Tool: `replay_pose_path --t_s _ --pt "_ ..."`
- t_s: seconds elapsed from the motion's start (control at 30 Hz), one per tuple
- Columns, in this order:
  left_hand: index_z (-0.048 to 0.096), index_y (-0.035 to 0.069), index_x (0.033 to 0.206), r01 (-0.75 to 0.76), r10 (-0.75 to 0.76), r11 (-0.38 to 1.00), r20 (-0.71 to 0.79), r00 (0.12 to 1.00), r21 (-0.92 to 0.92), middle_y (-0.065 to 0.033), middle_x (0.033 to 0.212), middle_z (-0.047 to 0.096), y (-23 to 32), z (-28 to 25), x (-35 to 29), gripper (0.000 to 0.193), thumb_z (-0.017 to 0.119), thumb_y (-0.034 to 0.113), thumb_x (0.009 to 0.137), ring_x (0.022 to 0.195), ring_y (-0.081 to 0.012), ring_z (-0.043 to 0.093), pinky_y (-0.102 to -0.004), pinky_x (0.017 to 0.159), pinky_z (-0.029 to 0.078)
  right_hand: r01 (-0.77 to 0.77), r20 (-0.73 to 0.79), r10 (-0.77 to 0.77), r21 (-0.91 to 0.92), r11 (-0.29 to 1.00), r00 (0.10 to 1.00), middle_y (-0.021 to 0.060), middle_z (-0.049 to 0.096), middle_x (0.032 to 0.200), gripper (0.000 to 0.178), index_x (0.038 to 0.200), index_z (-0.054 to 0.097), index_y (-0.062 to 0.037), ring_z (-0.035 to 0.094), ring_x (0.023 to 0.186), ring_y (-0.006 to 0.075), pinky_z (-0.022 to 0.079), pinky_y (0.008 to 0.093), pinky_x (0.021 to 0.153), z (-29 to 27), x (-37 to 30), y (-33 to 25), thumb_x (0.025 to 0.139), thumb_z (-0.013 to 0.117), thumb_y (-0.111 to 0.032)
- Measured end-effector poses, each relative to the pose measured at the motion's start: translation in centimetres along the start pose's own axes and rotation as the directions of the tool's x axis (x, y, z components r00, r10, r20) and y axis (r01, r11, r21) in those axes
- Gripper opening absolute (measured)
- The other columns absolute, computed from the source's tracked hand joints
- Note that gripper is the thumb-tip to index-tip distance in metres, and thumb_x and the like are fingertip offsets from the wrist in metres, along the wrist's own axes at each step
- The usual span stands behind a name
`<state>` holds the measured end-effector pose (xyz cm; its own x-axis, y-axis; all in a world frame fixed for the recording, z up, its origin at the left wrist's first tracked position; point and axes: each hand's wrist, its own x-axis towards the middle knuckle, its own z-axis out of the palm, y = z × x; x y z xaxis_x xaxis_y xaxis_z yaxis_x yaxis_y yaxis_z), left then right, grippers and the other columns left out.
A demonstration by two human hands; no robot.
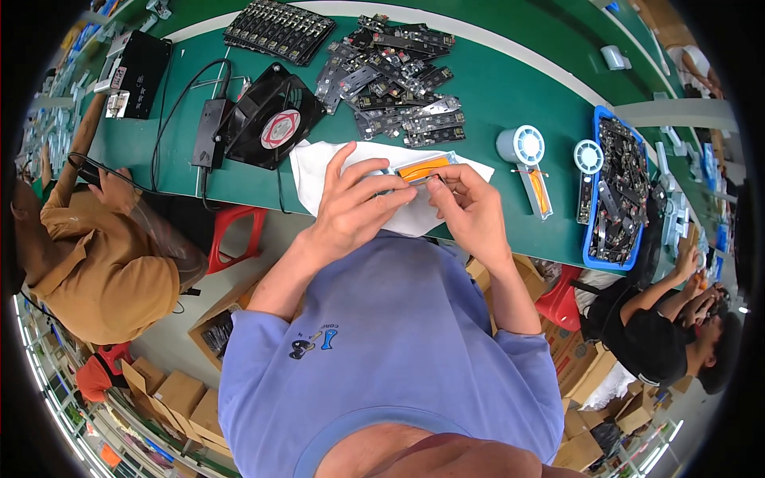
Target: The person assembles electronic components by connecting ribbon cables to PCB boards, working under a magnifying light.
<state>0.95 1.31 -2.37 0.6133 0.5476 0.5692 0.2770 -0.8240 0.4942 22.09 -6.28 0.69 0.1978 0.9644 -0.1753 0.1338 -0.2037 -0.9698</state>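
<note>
Over a white cloth at the bench's near edge, I hold a light-blue plastic housing with an orange battery in it. My left hand grips its left end, index finger raised and the other fingers bent toward the housing. At the right end, my right hand is closed, thumb and index finger pinching something small and dark, too small to name. To the right lies a handheld fan with a round light-blue head and an orange battery showing in its handle. Beside it is another round fan head with a circuit board.
A blue basket full of circuit boards stands at the right. Loose boards are heaped beyond the cloth, near a stacked batch. A black fan and power adapter sit at the left. People work on both sides.
</note>
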Motion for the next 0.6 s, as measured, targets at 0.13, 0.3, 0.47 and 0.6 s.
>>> replay_pose_path --t_s 0.13,0.3,0.47,0.6 --pt "0.081 0.016 0.107 0.027 -0.027 1.0 -0.02 0.999 -0.003 0.0035 0.103 0.077 0.6 0.0 0.8 0.032 0.086 0.006 0.078 0.113 -0.0233 0.067 -0.0558 0.123 0.031 -0.101 0.06 0.092 0.156 0.983 0.994 0.0057 0.073 0.095 0.019 0.118 0.068 0.0017 0.068 0.084 0.009 0.054 0.0243 0.067 -0.4 0.0 1.2 0.107 0.065 -0.014" --pt "0.081 0.016 0.103 0.111 -0.112 0.993 -0.011 0.994 -0.026 0.0039 0.097 0.076 1.0 0.4 1.3 0.024 0.086 0.009 0.08 0.107 -0.0209 0.067 -0.0558 0.123 0.03 -0.078 0.094 0.056 0.255 0.964 0.994 0.0072 0.074 0.104 0.023 0.125 0.068 0.0008 0.068 0.091 0.0096 0.055 0.0249 0.072 -0.7 -0.2 1.4 0.108 0.064 -0.014" --pt "0.08 0.015 0.1 0.201 -0.203 0.977 -0.029 0.979 -0.07 0.0034 0.09 0.075 1.2 0.7 1.8 0.021 0.085 0.012 0.08 0.099 -0.0186 0.067 -0.0559 0.122 0.03 -0.058 0.058 0.044 0.269 0.961 0.997 0.0082 0.074 0.113 0.026 0.129 0.066 0.002 0.07 0.098 0.0125 0.06 0.0282 0.079 -0.5 -0.6 1.1 0.106 0.066 -0.011" --pt "0.078 0.014 0.097 0.113 -0.111 0.994 -0.093 0.989 0.016 0.0035 0.088 0.073 1.3 1.2 1.7 0.021 0.085 0.01 0.078 0.095 -0.0177 0.067 -0.0549 0.122 0.031 -0.051 0.062 0.034 0.295 0.954 0.998 0.0084 0.073 0.115 0.025 0.128 0.066 0.0028 0.071 0.099 0.0131 0.061 0.0293 0.081 -0.5 -0.6 1.1 0.106 0.066 -0.01"
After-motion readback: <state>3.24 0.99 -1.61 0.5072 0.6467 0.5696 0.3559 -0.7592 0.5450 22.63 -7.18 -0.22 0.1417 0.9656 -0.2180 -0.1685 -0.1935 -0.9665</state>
